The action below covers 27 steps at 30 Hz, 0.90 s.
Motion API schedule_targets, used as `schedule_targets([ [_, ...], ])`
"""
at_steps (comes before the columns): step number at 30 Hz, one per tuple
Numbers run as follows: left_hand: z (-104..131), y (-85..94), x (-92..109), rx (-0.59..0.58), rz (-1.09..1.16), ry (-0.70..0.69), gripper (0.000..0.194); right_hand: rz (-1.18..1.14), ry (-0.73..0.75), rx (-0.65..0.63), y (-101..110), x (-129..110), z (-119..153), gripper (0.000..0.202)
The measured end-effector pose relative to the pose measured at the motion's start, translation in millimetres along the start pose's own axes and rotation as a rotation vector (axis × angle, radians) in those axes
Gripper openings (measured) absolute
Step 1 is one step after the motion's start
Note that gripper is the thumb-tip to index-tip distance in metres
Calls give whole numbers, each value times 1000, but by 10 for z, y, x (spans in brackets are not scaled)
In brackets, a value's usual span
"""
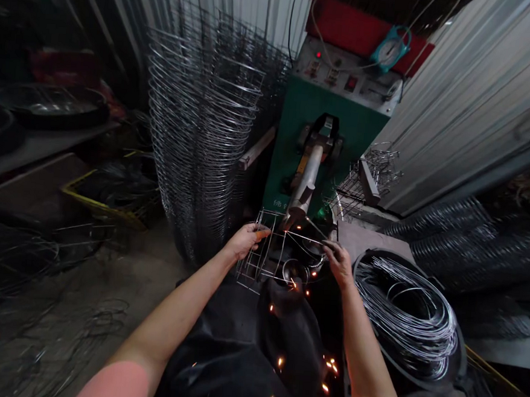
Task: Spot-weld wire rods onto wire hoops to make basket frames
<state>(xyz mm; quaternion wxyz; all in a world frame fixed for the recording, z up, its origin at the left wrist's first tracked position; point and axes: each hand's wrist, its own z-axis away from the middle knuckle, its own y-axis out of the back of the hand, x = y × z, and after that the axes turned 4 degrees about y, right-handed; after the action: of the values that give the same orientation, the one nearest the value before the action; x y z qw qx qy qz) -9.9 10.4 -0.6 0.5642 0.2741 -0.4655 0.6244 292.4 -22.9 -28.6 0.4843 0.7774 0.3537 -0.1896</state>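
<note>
My left hand (242,243) is closed on a wire rack (252,264) of thin crossing rods, with something orange at its fingertips. My right hand (338,261) pinches the end of a thin metal wire (305,237), which runs leftward to the welder tip. Above both hands the thick round arm (310,168) of a green spot welder (278,145) reaches down toward the rack. An orange glow marks the contact point, and sparks (294,283) fall past a round metal piece (295,272) onto the black apron (236,348) over my lap.
A tall stack of wire baskets (201,127) stands left of the welder. To my right, wire rings (406,317) lie in a round tub. Small wire racks (361,178) sit beside the machine. A yellow crate (105,202) stands on the floor at left. A blue dial gauge (390,50) rests on top.
</note>
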Motion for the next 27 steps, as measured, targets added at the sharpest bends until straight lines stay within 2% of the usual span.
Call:
schedule_targets([
  [3,-14,5,-9,-2,3,-11,34,1,-152,78,205,237,237,40],
  [5,-19,2,-15,7,9,-17,34,16,-261,152,256,379,460,47],
  [8,-15,-13,-24,57,32,-52,36,82,-346,203,171,508,796,55],
  [13,7,-34,-47,129,91,-129,37,166,-471,89,-72,608,1178,37],
  [15,16,-33,-65,133,93,-145,37,202,-511,140,-106,634,1245,35],
  [18,31,-29,-95,119,91,-147,39,143,-565,334,-91,626,1211,40],
  [20,38,-27,-108,108,107,-142,41,0,-658,380,-70,580,1087,46],
  [23,33,-19,-103,97,142,-121,45,-239,-774,246,-74,478,785,48],
  [27,-4,25,-65,61,155,-66,45,-330,-761,85,-158,408,387,46],
])
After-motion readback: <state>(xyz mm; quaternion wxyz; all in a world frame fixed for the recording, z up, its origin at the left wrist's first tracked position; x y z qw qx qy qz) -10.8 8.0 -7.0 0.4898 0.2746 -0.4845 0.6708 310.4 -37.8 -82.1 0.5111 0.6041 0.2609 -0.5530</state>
